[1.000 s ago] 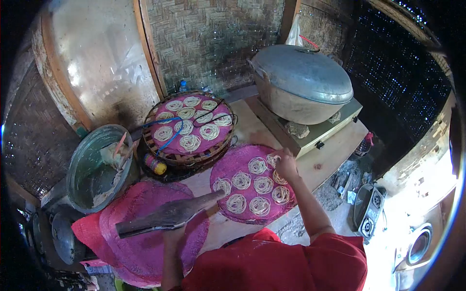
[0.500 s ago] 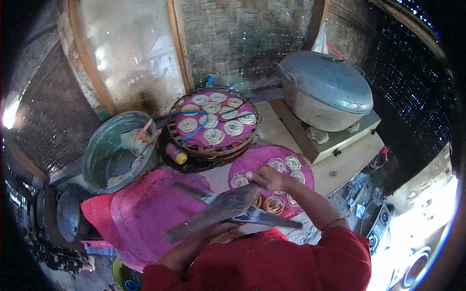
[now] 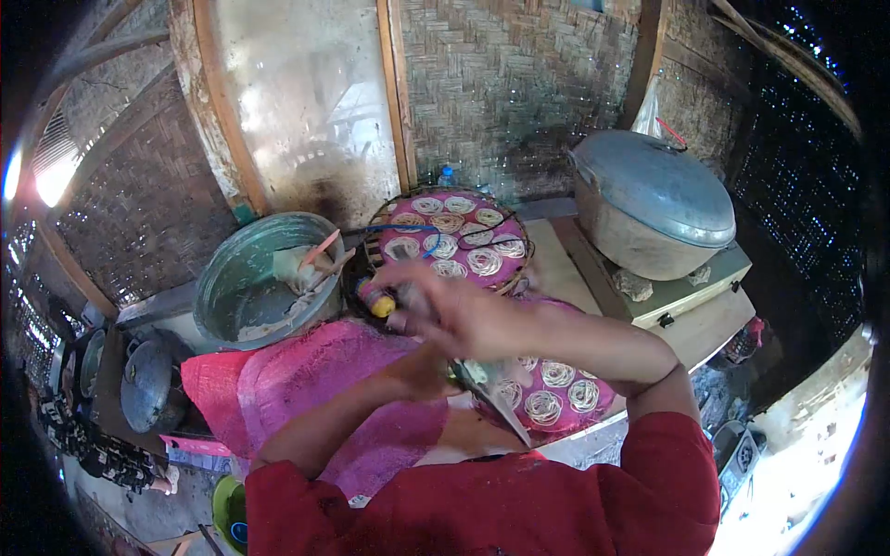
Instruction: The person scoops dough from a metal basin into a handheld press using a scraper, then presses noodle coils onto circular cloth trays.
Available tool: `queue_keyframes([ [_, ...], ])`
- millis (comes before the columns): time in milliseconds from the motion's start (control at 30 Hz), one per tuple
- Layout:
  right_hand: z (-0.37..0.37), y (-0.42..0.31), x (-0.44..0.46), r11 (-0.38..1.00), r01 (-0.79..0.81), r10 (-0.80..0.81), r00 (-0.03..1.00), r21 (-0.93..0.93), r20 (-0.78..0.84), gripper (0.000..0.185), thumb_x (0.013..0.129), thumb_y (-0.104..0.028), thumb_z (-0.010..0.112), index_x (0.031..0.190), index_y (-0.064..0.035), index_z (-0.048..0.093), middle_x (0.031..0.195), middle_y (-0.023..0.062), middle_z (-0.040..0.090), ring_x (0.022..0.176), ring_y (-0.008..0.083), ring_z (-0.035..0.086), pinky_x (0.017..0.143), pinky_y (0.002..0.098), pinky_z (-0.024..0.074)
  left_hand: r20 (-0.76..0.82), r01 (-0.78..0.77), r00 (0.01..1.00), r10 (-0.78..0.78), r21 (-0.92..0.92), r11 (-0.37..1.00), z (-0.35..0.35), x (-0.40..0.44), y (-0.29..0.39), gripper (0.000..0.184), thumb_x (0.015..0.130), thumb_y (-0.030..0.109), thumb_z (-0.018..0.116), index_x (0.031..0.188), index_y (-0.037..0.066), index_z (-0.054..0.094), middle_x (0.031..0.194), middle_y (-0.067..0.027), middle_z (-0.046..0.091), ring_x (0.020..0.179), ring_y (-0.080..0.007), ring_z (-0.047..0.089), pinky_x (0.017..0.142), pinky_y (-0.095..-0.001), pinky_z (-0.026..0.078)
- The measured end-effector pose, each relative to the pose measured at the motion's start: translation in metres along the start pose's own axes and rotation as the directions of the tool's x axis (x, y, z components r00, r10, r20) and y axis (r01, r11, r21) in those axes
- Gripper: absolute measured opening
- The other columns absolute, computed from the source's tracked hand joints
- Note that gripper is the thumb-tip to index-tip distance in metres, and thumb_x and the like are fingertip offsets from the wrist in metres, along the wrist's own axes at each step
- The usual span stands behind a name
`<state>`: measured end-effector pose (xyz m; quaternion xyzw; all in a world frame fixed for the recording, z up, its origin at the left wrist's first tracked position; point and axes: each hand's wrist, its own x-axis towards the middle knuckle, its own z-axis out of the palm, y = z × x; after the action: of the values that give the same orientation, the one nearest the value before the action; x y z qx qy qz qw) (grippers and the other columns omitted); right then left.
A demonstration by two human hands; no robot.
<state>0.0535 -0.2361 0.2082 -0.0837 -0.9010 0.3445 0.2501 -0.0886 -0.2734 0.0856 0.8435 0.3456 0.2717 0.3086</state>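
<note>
My right hand is raised over the middle of the work surface, blurred, with thumb and fingers apart and nothing seen between them. Lower down, my left hand is closed round a dark wooden tool, whose tapered arm points down and right. My forearm and right hand hide much of the tool. Behind them, a round pink mesh mat carries coiled noodle-like nests. A yellow-capped bottle shows just beyond my right fingers.
A large green tub with pale dough stands left. Pink mesh sheets lie in front of it. At the back is a stacked round rack with more nests. A big lidded metal pot sits on a stove at right.
My right hand has let go of the wooden tool and moved left and up. The tool has turned and is now largely hidden behind my arms. The head view has shifted.
</note>
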Motion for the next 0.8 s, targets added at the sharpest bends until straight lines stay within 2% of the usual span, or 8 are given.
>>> queue_keyframes([
  [133, -0.026, 0.044, 0.008, 0.996, 0.022, -0.054, 0.919, -0.086, -0.39, 0.037, 0.093, -0.009, 0.054, 0.125, -0.0092, 0.037, 0.092, 0.0038, 0.052, 0.082, 0.0142, 0.053, 0.078, 0.0289, 0.0451, -0.093, 0.293, 0.955, -0.282, 0.152, 0.944, -0.017, -0.039, -0.019, 0.043, 0.08, 0.018, 0.068, 0.119, 0.005, 0.053, 0.112, -0.0125, 0.06, 0.109, -0.0248, 0.055, 0.095, -0.0393, 0.043],
  [233, -0.069, 0.036, -0.001, 0.982, -0.141, 0.19, 0.671, 0.128, -0.716, 0.03, 0.096, -0.027, 0.051, 0.121, -0.0123, 0.043, 0.076, -0.0009, 0.048, 0.049, 0.0043, 0.043, 0.04, 0.0211, 0.0356, -0.251, 0.463, 0.849, -0.464, -0.069, 0.884, -0.024, -0.088, -0.052, 0.039, 0.083, 0.021, 0.066, 0.117, 0.006, 0.054, 0.111, -0.0114, 0.061, 0.105, -0.0237, 0.057, 0.093, -0.0379, 0.045],
  [300, -0.081, 0.059, 0.009, 0.946, 0.135, 0.214, 0.43, 0.296, -0.877, 0.022, 0.097, -0.029, 0.048, 0.111, -0.0122, 0.045, 0.069, -0.0005, 0.042, 0.04, 0.0087, 0.036, 0.036, 0.0265, 0.0343, -0.651, 0.222, 0.571, -0.501, -0.465, 0.857, -0.02, -0.114, -0.054, 0.034, 0.078, 0.02, 0.072, 0.106, 0.006, 0.059, 0.104, -0.0113, 0.062, 0.099, -0.0224, 0.06, 0.088, -0.0378, 0.048],
  [400, -0.047, 0.071, 0.053, 0.735, 0.495, 0.383, 0.262, 0.464, -0.886, 0.017, 0.099, -0.028, 0.045, 0.093, -0.0136, 0.04, 0.061, -0.0009, 0.035, 0.047, 0.0098, 0.039, 0.046, 0.0282, 0.0419, -0.899, -0.108, 0.285, -0.334, -0.376, 0.92, -0.012, -0.113, -0.033, 0.043, 0.081, 0.027, 0.068, 0.116, 0.006, 0.052, 0.109, -0.0097, 0.059, 0.103, -0.0232, 0.057, 0.09, -0.0373, 0.047],
  [567, 0.059, 0.081, 0.144, 0.33, 0.134, 0.547, 0.78, 0.934, -0.305, 0.052, 0.096, -0.052, 0.038, 0.11, -0.0053, 0.056, 0.093, 0.0111, 0.063, 0.088, 0.0208, 0.06, 0.078, 0.0347, 0.048, -0.907, -0.086, -0.395, 0.143, 0.192, 0.978, -0.073, -0.17, 0.02, 0.045, 0.081, 0.026, 0.059, 0.119, 0.002, 0.049, 0.108, -0.0117, 0.053, 0.107, -0.0266, 0.05, 0.093, -0.0382, 0.041],
  [667, 0.086, 0.136, 0.198, 0.824, -0.01, 0.221, 0.926, 0.566, -0.305, 0.054, 0.095, -0.053, 0.037, 0.106, -0.0079, 0.064, 0.1, 0.0104, 0.063, 0.095, 0.0244, 0.06, 0.083, 0.0355, 0.0467, -0.893, -0.326, -0.447, 0.047, 0.212, 0.921, -0.101, -0.231, 0.063, 0.042, 0.082, 0.021, 0.052, 0.117, -0.001, 0.051, 0.108, -0.0135, 0.055, 0.105, -0.0279, 0.052, 0.093, -0.0405, 0.042],
  [700, 0.094, 0.144, 0.215, 0.98, -0.178, 0.19, 0.969, 0.085, -0.158, 0.045, 0.093, -0.047, 0.044, 0.101, -0.0093, 0.067, 0.1, 0.011, 0.064, 0.096, 0.0262, 0.06, 0.085, 0.0387, 0.0451, -0.857, -0.284, -0.508, 0.087, 0.262, 0.922, -0.105, -0.261, 0.06, 0.04, 0.083, 0.022, 0.052, 0.115, -0.001, 0.054, 0.111, -0.0156, 0.059, 0.099, -0.03, 0.058, 0.09, -0.0427, 0.046],
  [800, 0.132, 0.204, 0.248, 0.721, -0.034, 0.139, 0.986, -0.692, 0.096, 0.028, 0.085, -0.034, 0.056, 0.092, -0.0114, 0.071, 0.098, 0.0124, 0.067, 0.096, 0.0288, 0.062, 0.086, 0.0456, 0.0417, -0.882, 0.246, -0.424, 0.205, 0.106, 0.964, -0.082, -0.308, 0.021, 0.044, 0.082, 0.016, 0.06, 0.122, -0.002, 0.051, 0.119, -0.0171, 0.055, 0.104, -0.0274, 0.056, 0.095, -0.039, 0.043],
])
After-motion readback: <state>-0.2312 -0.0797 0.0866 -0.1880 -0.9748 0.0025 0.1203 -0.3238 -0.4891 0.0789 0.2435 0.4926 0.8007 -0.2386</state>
